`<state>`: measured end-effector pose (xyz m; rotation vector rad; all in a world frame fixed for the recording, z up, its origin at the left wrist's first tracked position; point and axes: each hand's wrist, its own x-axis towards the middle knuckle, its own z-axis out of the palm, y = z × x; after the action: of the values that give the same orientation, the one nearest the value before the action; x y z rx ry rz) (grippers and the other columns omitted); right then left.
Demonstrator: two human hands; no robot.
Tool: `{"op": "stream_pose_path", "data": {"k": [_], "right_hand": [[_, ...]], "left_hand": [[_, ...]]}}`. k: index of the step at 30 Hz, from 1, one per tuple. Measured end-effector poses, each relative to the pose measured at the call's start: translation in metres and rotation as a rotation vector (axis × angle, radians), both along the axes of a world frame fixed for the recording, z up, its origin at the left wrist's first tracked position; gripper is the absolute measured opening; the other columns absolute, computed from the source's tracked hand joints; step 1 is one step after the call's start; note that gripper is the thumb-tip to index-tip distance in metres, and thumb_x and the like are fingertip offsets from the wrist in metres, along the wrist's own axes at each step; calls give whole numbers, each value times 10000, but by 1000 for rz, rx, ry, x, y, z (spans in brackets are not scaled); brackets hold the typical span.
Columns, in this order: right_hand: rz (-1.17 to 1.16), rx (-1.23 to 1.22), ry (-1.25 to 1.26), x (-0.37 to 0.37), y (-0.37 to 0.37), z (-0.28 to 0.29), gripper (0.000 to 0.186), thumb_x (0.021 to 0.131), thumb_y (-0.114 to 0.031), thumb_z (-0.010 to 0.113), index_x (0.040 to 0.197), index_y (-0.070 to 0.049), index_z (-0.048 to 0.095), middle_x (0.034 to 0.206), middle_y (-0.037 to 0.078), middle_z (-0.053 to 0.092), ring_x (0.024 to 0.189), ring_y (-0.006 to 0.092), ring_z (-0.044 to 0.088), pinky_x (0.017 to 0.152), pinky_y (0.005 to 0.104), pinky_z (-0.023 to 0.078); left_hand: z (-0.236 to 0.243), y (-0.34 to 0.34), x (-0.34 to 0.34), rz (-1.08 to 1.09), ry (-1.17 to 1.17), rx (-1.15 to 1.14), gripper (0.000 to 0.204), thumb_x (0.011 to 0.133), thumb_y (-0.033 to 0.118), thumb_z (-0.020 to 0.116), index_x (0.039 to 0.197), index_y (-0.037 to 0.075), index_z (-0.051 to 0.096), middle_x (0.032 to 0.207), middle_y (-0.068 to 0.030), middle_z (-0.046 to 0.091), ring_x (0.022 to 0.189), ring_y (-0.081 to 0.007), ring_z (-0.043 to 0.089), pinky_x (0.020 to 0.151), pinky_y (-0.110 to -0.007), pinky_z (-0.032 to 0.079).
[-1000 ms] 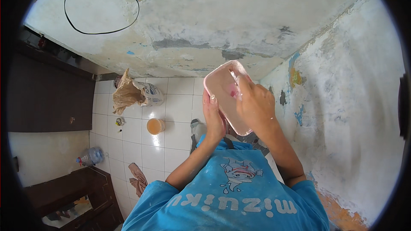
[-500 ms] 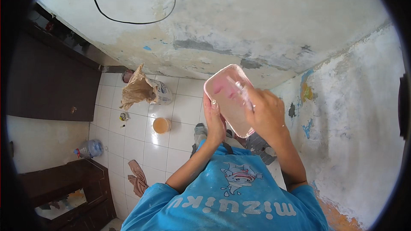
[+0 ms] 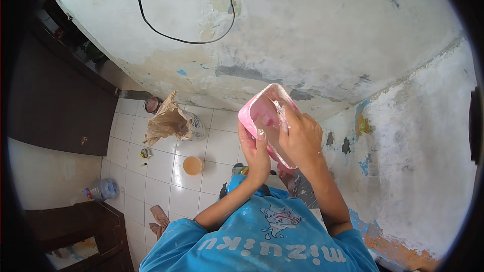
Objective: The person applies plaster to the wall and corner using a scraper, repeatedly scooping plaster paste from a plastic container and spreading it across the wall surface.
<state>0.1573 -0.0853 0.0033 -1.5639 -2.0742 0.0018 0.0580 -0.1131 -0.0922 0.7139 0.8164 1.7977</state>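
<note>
My left hand (image 3: 256, 153) grips a pink rectangular container (image 3: 248, 112) by its left side, the thumb at the rim. Pale material coats its inside and edges, with deeper pink patches showing through. My right hand (image 3: 301, 138) holds a small pale, smeared tool (image 3: 280, 112) inside the container; its working end is partly hidden. Both hands and the container are in front of my blue shirt, above the tiled floor. White flecks mark my fingers.
Ahead and right are patchy walls (image 3: 327, 25). On the floor stand an open paper sack (image 3: 166, 121), a tub of tan liquid (image 3: 193, 165), a plastic water jug (image 3: 103, 190) and a crumpled cloth (image 3: 159, 219). Dark furniture (image 3: 58, 95) lines the left; a black cable (image 3: 184, 42) hangs above.
The container has tilted, showing more of its pink inner wall, and both hands have shifted with it. The right hand's tool has moved within it. The surroundings have shifted in view.
</note>
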Motion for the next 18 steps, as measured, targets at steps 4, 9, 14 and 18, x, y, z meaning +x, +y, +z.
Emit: {"op": "stream_pose_path", "data": {"k": [4, 9, 14, 18], "right_hand": [[73, -109, -12, -6, 4, 14, 326, 837, -91, 638, 1160, -111, 673, 807, 96, 700, 734, 309, 678, 608, 461, 533], [181, 10, 117, -24, -9, 6, 304, 842, -103, 646, 1141, -108, 701, 837, 110, 693, 678, 326, 636, 620, 461, 505], [72, 38, 45, -22, 7, 28, 368, 835, -84, 636, 1198, -118, 682, 866, 80, 703, 704, 306, 637, 632, 451, 514], [23, 48, -122, -13, 16, 12, 387, 835, -63, 637, 1212, -151, 657, 833, 50, 699, 768, 269, 671, 583, 416, 541]], "left_hand": [[4, 7, -17, -39, -46, 48, 665, 1016, 236, 561, 1536, -9, 227, 1480, -144, 402, 1353, -214, 425, 1128, -361, 346], [6, 20, -29, -17, 40, -6, 689, 1019, 360, 559, 1516, -8, 254, 1464, -125, 413, 1335, -201, 448, 1105, -356, 390], [-1, 32, -32, -14, 14, 71, 672, 1024, 323, 562, 1521, 0, 245, 1476, -125, 394, 1344, -208, 435, 1108, -366, 388], [7, 39, -31, -40, -40, 52, 603, 1020, 208, 559, 1503, -12, 273, 1461, -133, 411, 1334, -200, 426, 1123, -361, 343]]}}
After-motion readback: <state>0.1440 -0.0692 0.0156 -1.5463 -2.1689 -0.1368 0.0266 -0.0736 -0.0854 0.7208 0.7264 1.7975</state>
